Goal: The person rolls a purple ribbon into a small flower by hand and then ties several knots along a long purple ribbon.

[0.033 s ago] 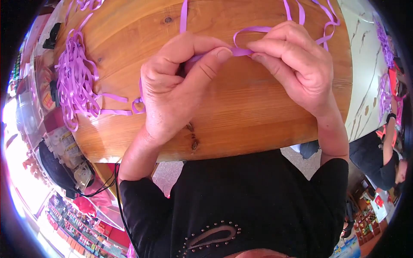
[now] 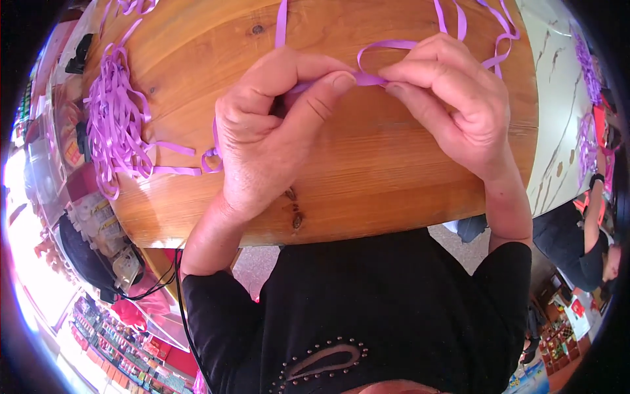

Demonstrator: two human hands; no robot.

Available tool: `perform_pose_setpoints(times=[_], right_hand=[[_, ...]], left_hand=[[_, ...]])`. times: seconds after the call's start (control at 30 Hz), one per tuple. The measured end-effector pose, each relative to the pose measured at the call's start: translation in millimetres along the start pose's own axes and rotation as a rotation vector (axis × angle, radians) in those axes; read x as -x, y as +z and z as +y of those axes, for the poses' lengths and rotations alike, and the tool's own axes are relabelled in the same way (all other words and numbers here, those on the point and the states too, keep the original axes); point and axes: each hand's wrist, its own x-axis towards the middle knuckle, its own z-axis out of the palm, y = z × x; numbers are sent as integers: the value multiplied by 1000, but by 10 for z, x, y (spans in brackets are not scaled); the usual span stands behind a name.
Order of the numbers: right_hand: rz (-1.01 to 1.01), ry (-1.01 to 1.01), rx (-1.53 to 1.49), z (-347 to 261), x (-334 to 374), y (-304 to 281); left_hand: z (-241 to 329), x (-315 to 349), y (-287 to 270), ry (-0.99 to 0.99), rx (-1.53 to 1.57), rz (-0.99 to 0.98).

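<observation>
A narrow purple ribbon (image 2: 371, 80) stretches between my two hands above the wooden table. My left hand (image 2: 272, 118) pinches it between thumb and forefinger. Close by, my right hand (image 2: 456, 98) grips the same ribbon between thumb and fingertips, and a loop of it (image 2: 387, 44) arches up behind those fingers. A small knotted piece of ribbon (image 2: 211, 159) shows beside the left hand's outer edge. What lies inside the left palm is mostly hidden.
A heap of purple ribbons (image 2: 117, 121) lies on the wooden table (image 2: 367, 164) at the left. More ribbon strands (image 2: 504, 39) lie at the far right. A white marbled table (image 2: 558, 111) adjoins on the right, where another person's arm (image 2: 594, 210) shows.
</observation>
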Motion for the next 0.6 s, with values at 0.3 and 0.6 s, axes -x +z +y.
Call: perform_pose_setpoints(times=[0.3, 0.6], right_hand=[[-165, 312, -878, -3, 25, 80], [-42, 216, -580, 35, 30, 113]], left_hand=[[-88, 41, 213, -172, 461, 10], [-151, 101, 207, 5, 112, -19]])
